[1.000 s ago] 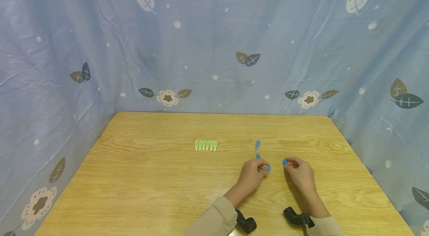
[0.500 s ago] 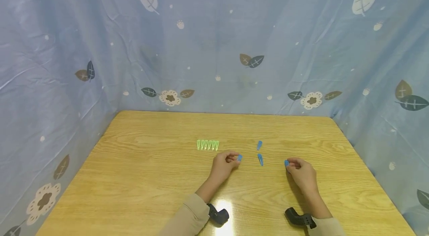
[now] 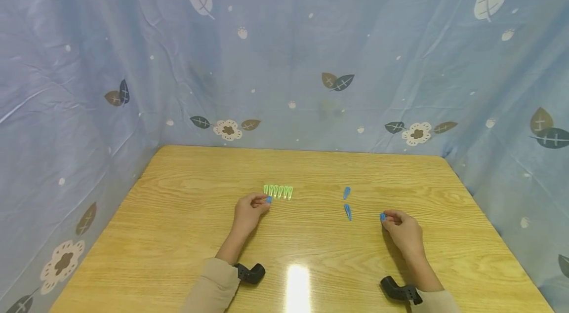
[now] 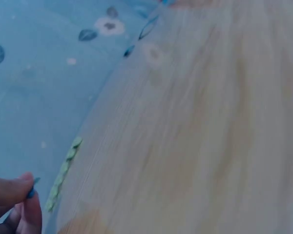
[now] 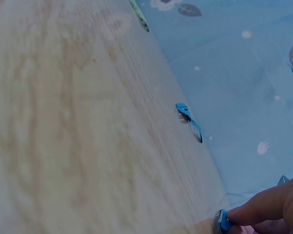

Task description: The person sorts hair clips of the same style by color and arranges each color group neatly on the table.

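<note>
Pinching | left hand (image 3: 249, 211): blue clip (image 3: 268, 199) | right hand (image 3: 405, 232): second blue clip (image 3: 383, 216)

**Grained Wood, Creased Cloth and a Touch of Gloss**

The table (image 3: 178, 234) has a smooth, wood-grained top, glossy enough to throw back a bright patch of light. The curtain (image 3: 266, 56) around it is soft, creased cloth, mostly matt. The blue clips (image 3: 348, 212) look smooth and slightly shiny, as do the green clips (image 3: 275, 191). The sleeves (image 3: 213, 283) are matt cloth; the black wrist pieces (image 3: 395, 291) look like plastic.
</note>
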A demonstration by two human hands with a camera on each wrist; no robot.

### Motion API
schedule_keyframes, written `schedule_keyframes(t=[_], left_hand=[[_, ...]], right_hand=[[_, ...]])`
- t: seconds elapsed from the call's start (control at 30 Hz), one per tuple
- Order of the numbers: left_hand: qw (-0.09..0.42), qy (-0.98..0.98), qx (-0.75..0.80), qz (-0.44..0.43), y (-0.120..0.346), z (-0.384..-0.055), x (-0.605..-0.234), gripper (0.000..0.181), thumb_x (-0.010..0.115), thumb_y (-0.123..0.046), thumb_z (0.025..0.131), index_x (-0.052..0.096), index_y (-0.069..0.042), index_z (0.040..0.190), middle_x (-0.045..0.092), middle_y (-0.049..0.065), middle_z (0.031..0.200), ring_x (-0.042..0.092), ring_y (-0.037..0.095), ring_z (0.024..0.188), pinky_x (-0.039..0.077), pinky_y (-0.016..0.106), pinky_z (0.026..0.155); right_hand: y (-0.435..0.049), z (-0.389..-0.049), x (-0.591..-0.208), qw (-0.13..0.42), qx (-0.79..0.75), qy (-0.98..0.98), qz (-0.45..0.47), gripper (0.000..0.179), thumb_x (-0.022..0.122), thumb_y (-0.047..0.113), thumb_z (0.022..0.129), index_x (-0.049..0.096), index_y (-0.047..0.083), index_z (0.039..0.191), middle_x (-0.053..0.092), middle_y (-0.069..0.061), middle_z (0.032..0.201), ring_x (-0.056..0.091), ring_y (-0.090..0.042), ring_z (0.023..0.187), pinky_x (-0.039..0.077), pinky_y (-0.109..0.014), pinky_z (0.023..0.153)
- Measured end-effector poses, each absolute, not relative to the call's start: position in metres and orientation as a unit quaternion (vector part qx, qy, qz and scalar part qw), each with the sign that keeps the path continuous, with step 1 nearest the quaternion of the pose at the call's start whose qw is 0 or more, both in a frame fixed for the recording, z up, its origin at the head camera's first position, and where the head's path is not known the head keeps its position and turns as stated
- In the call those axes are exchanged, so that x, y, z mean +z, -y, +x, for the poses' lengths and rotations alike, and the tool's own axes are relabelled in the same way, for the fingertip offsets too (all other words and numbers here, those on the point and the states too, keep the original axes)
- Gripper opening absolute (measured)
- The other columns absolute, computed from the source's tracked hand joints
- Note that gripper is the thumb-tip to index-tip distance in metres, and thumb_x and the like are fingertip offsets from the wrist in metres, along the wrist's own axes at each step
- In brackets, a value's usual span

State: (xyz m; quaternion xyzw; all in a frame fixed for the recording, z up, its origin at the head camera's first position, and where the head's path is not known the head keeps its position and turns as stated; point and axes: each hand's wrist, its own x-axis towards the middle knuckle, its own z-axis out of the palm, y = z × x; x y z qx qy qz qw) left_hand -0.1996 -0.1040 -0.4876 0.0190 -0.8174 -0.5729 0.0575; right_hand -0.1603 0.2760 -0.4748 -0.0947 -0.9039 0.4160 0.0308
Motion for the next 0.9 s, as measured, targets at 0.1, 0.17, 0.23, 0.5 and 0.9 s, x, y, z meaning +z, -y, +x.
schedule_keyframes(t=[0.1,0.17,0.23,0.5,0.9], left_hand=[[0.053,0.826,-0.560,0.033,0.112,-0.199,-0.486,0.022,0.070,-0.005,0.086,0.068,0.002,0.107,0.066,0.008,0.090,0.061,0.021,0.085,0.052,0.032,0.076],[0.050,0.831,-0.553,0.037,0.113,-0.199,-0.486,0.022,0.070,-0.004,0.086,0.068,0.003,0.107,0.065,0.008,0.090,0.061,0.021,0.084,0.052,0.033,0.076],[0.051,0.837,-0.543,0.041,0.113,-0.200,-0.486,0.021,0.070,-0.003,0.085,0.068,0.003,0.105,0.065,0.007,0.088,0.061,0.020,0.082,0.052,0.033,0.075],[0.074,0.886,-0.456,0.032,0.103,-0.196,-0.482,0.018,0.069,-0.001,0.085,0.068,0.005,0.102,0.067,0.010,0.085,0.065,0.025,0.080,0.054,0.034,0.068],[0.055,0.909,-0.413,0.027,0.111,-0.196,-0.479,0.023,0.070,-0.009,0.086,0.068,0.003,0.106,0.068,0.011,0.089,0.064,0.025,0.080,0.053,0.036,0.067]], right_hand=[[-0.277,-0.160,-0.475,0.035,0.414,0.905,-0.093,0.033,0.057,0.015,0.094,0.061,-0.007,0.118,0.064,-0.017,0.104,0.061,-0.035,0.097,0.046,-0.024,0.070],[-0.277,-0.160,-0.476,0.035,0.414,0.905,-0.092,0.033,0.057,0.014,0.094,0.061,-0.007,0.118,0.064,-0.017,0.104,0.061,-0.035,0.097,0.046,-0.023,0.069],[-0.278,-0.161,-0.477,0.034,0.414,0.905,-0.091,0.032,0.057,0.014,0.094,0.061,-0.007,0.118,0.064,-0.017,0.104,0.061,-0.034,0.097,0.046,-0.023,0.068],[-0.277,-0.162,-0.479,0.037,0.410,0.906,-0.096,0.032,0.058,0.014,0.093,0.062,-0.007,0.118,0.064,-0.016,0.102,0.062,-0.032,0.095,0.047,-0.024,0.070],[-0.276,-0.162,-0.477,0.044,0.403,0.909,-0.098,0.031,0.059,0.015,0.093,0.063,-0.006,0.116,0.065,-0.015,0.100,0.062,-0.030,0.092,0.048,-0.028,0.071]])
